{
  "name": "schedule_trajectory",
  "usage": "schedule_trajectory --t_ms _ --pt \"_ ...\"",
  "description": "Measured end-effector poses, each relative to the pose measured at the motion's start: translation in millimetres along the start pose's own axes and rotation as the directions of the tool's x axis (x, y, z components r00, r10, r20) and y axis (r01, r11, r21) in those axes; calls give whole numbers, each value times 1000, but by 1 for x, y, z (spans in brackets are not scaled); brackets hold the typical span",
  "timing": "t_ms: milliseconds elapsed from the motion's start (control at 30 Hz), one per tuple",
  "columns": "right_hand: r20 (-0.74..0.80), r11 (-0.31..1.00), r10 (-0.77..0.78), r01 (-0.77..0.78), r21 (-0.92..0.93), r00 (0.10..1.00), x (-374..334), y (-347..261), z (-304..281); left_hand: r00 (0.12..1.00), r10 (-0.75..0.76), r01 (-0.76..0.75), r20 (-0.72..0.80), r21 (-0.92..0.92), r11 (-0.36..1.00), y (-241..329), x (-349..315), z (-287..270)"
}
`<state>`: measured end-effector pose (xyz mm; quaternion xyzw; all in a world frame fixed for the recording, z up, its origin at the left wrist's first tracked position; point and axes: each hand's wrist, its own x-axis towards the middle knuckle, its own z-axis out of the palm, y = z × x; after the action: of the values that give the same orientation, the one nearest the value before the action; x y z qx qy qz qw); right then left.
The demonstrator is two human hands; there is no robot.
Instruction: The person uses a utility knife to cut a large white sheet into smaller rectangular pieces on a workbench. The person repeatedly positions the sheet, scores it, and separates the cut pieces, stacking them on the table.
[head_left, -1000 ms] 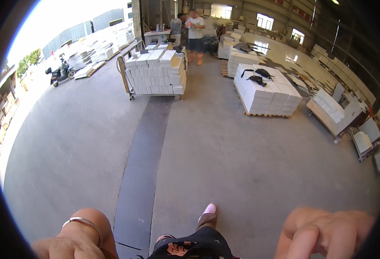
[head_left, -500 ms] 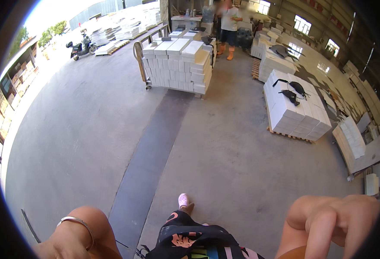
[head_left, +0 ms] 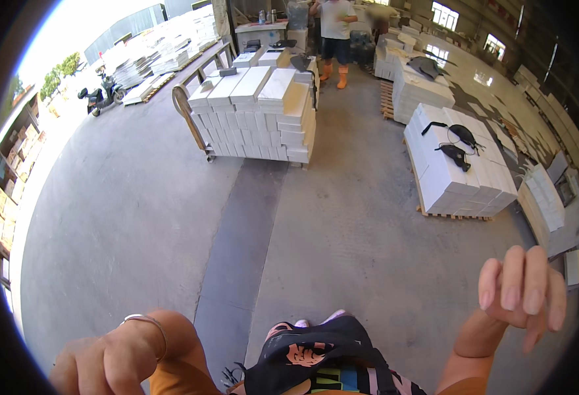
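My left hand (head_left: pixel 108 361), with a silver bangle (head_left: pixel 148 322) on its wrist, is raised at the lower left. Its fingers hang down slightly apart and run out of the picture at the lower edge; I see nothing in it. At the lower right, my right hand (head_left: pixel 523 289) is lifted with its fingers loosely bent and spread, holding nothing. Both hands are in the air, apart from any object. Between my arms a dark garment (head_left: pixel 316 345) with pink and coloured prints covers my front. The tips of my light shoes (head_left: pixel 335 316) show beyond it.
White blocks (head_left: pixel 247 122) are stacked on a wheeled cart ahead. A pallet of white blocks (head_left: pixel 460 164) at the right bears black straps (head_left: pixel 457 155). Farther back a person (head_left: pixel 336 39) in orange boots stands. A scooter (head_left: pixel 102 95) is parked at the far left.
My right hand has come up and forward with its fingers apart. My left hand shows more fully, its fingers hanging. The view has shifted, bringing the cart nearer and farther left.
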<state>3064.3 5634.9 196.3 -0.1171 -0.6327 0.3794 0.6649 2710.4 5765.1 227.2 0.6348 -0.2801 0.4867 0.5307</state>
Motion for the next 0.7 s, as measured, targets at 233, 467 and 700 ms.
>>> schedule_trajectory --t_ms 233,467,700 --pt "-528 209 818 -973 -96 228 -165 126 -170 679 -732 730 -48 -64 681 -167 -75 -108" --pt "-199 109 978 -971 214 66 -147 230 -244 -221 -908 907 -356 -417 -57 -264 -169 -109" --pt "288 383 917 -814 -437 276 -22 322 -315 -133 -978 989 -162 -91 -119 -392 -135 -148"
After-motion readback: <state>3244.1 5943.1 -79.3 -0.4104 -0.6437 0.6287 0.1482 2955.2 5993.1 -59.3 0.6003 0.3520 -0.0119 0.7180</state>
